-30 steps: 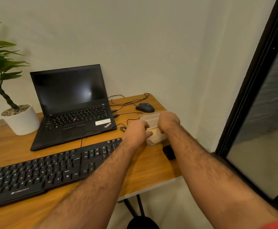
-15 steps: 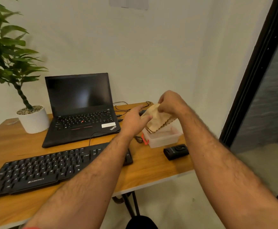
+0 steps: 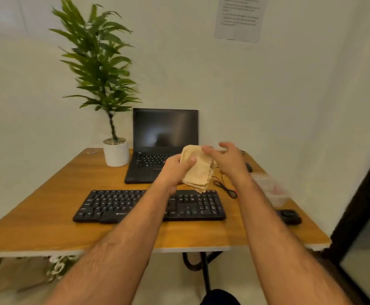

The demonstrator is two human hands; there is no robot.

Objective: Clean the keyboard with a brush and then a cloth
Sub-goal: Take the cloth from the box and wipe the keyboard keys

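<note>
So the folded beige cloth point(image 3: 196, 170) just came out of the clear plastic tub point(image 3: 274, 192). Left hand point(image 3: 175, 170) grips it above the black keyboard point(image 3: 149, 205), right hand point(image 3: 228, 159) has let go, fingers loose. Looks like the wiping stage is next.

A wooden surface point(image 3: 47, 216) has bare room on its near-left part and along the near edge in front of a black keyboard point(image 3: 149, 204). Behind the keyboard, an open laptop point(image 3: 157, 150) blocks the far middle, with a potted plant point(image 3: 115, 150) just to its left. To the right, a loose cable point(image 3: 224, 187), a clear plastic container point(image 3: 272, 192) and a small black device point(image 3: 288, 216) crowd the right edge. Both hands hang above the keyboard's far right side, the left hand point(image 3: 176, 170) gripping a cloth point(image 3: 198, 172), the right hand point(image 3: 228, 160) loose beside it.
</note>
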